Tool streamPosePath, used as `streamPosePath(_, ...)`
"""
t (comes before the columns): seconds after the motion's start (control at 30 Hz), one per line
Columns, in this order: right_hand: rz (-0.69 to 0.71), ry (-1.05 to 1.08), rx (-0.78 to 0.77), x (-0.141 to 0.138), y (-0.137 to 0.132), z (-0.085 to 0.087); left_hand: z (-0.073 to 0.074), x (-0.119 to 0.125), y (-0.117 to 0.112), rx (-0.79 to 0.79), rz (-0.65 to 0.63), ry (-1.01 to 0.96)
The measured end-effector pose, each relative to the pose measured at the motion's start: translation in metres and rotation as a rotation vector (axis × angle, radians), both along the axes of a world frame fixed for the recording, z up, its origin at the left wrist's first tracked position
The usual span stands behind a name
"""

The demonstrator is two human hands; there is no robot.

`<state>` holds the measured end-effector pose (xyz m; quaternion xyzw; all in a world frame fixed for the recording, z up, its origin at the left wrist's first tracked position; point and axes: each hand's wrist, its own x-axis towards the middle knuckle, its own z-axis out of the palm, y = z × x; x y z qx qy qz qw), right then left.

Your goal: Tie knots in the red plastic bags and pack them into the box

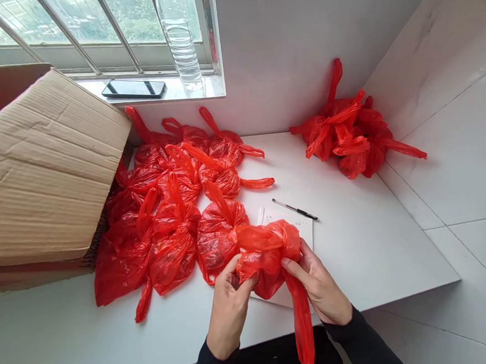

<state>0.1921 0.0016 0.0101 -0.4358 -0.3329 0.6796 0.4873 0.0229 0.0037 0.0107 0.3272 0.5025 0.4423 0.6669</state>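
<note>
Between my two hands is a red plastic bag (268,256), held above the front of the white table. My left hand (231,303) pinches its left lower side, and my right hand (313,278) grips its right side. One long bag handle hangs down past my right fingers. What is inside the bag cannot be made out. Beneath it lies a white paper pad (306,231) with some handwriting, partly covered. Just left of my left hand sit several knotted red bags (174,255), crowded together with their handles sticking up.
A large cardboard box (47,174) stands at the left. More red bags (354,134) are heaped in the back right corner. A black pen (295,209) lies behind the pad. On the windowsill are a phone (133,88) and a clear water bottle (181,44).
</note>
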Motion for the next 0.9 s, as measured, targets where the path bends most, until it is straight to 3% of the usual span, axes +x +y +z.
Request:
streamPosePath(0.17,0.003,-0.041,0.057,0.008,0.001,-0.002,0.007,-0.003,-0.001,-0.037,-0.095,-0.241)
streamPosePath(0.3,0.118,0.008,0.08,0.015,0.003,0.0,0.016,-0.005,0.001,-0.162,-0.062,-0.414)
streamPosePath(0.37,0.174,0.005,0.095,0.016,0.003,0.003,0.018,-0.003,0.004,-0.228,-0.059,-0.413)
streamPosePath(0.43,0.199,-0.022,0.117,0.015,0.003,0.006,0.016,-0.001,0.006,-0.195,-0.05,-0.37)
streamPosePath(0.53,0.18,-0.063,0.115,0.012,0.003,0.007,0.008,-0.001,0.007,-0.122,-0.004,-0.314)
streamPosePath(0.67,0.153,-0.089,0.058,0.013,0.004,0.004,-0.003,-0.006,0.001,-0.156,0.045,-0.216)
streamPosePath(0.9,0.24,-0.106,0.074,0.017,0.005,0.008,0.0,-0.001,-0.001,-0.117,0.147,-0.382)
